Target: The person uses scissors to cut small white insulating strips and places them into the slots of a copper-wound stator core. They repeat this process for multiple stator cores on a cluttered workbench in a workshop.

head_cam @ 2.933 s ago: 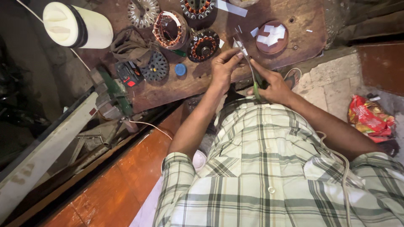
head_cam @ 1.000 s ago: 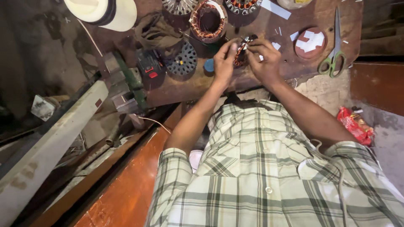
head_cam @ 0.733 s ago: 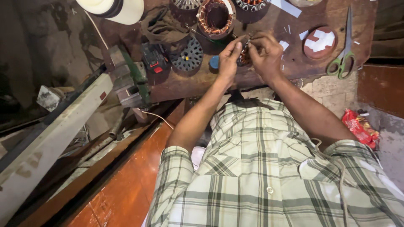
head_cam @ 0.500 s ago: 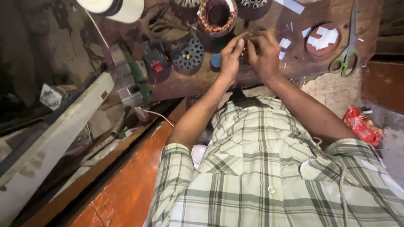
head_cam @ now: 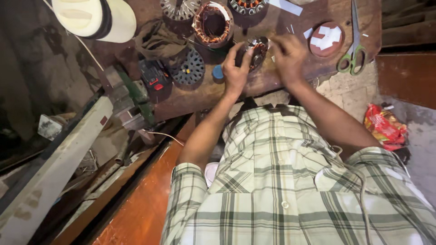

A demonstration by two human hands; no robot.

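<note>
Head view, upper middle: the small stator [head_cam: 255, 52], judged heavy, rigid, with fragile windings, is gripped at its rim by the left hand [head_cam: 235, 72]; the right hand [head_cam: 288, 56] is blurred, its finger state unclear.

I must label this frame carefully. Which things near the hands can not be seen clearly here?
- Right hand, head view: motion-blurred, so its grip is unclear.
- Small stator, head view: partly covered by the left hand; its winding detail is too small.
- Stator at the top, head view: cut off by the upper edge.
- White roll, head view: top cropped.
</note>
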